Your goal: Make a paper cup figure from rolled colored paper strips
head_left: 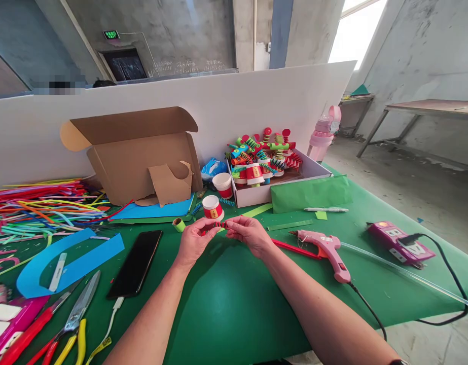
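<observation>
Both hands meet over the middle of the green table, pinching a small folded paper spring (219, 224) in red and dark green. My left hand (195, 242) is closed on its left end, and my right hand (251, 234) on its right end. Just beyond the fingers stands a red-and-white paper cup (212, 207), with a second paper cup (222, 184) behind it. Left of my left hand is a short green paper roll (178, 224). A red strip (296, 248) runs from beside my right wrist to a pink glue gun (325, 248).
A white box (252, 195) of finished paper figures stands at the back, beside a brown cardboard box (138, 157). Pipe cleaners (47, 208), scissors (79, 306) and a phone (135, 263) lie left. A purple power strip (401, 243) and its cord lie right.
</observation>
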Tool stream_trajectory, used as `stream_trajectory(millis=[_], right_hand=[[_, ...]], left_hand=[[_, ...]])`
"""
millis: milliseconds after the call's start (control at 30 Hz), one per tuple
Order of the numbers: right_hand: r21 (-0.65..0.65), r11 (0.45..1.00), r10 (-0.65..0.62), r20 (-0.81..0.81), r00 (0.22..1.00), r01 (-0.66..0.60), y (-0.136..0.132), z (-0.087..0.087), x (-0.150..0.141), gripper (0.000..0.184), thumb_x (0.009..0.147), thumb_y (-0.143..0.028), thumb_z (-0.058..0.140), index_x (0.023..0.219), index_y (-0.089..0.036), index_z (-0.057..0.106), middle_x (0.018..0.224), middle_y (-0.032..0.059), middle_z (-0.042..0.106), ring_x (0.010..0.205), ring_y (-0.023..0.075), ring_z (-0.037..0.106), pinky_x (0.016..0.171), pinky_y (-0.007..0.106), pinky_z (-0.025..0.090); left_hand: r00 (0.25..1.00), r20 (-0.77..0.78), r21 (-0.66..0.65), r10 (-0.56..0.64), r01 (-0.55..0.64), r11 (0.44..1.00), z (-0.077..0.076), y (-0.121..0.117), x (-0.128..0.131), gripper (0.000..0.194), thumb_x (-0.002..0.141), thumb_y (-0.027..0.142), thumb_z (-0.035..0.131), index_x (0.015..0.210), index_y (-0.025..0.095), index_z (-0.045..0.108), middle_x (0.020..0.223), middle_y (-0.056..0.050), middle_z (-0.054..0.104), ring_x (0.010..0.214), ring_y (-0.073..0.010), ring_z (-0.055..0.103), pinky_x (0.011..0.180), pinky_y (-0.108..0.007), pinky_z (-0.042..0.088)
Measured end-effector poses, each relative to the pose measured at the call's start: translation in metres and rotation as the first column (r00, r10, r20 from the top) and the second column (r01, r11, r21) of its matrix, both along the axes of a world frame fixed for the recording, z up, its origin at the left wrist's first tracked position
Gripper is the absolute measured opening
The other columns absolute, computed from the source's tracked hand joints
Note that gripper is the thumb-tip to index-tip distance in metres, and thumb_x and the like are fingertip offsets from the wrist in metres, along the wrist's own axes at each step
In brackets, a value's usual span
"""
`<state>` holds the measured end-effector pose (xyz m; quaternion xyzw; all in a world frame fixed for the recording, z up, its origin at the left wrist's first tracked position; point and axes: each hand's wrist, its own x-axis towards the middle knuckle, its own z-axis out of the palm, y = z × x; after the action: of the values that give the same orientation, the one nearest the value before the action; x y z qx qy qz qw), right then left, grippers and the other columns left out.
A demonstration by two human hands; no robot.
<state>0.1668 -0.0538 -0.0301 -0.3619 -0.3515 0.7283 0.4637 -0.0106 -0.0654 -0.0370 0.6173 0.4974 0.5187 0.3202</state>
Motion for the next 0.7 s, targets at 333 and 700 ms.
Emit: stream_trajectory(millis=[333,700], right_hand=[[-0.111,0.994,-0.010,-0.075,0.997,0.002,0.004,0.004,0.005,0.037,0.082,-0.050,0.072,0.085,-0.014,0.074,0.076,0.0054,0.072,0.063,0.0112,0.065,0.068,0.025,0.055],[-0.062,0.983,0.164,-0.099,0.981,-0.170,-0.007,0.003,-0.001,0.036,0.062,-0.037,0.090,0.084,-0.014,0.072,0.073,0.0017,0.071,0.062,0.0086,0.065,0.071,0.022,0.055]], left_hand=[[1.000,0.026,-0.006,0.018,-0.018,1.000,0.002,0.001,-0.004,0.029,0.070,0.045,0.076,0.086,0.021,0.076,0.085,-0.003,0.076,0.077,-0.0198,0.070,0.074,-0.031,0.058],[0.977,-0.193,0.139,-0.086,0.114,0.984,0.010,-0.007,0.003,0.017,0.079,0.037,0.072,0.087,0.022,0.076,0.089,-0.005,0.071,0.080,-0.0163,0.065,0.073,-0.027,0.055]])
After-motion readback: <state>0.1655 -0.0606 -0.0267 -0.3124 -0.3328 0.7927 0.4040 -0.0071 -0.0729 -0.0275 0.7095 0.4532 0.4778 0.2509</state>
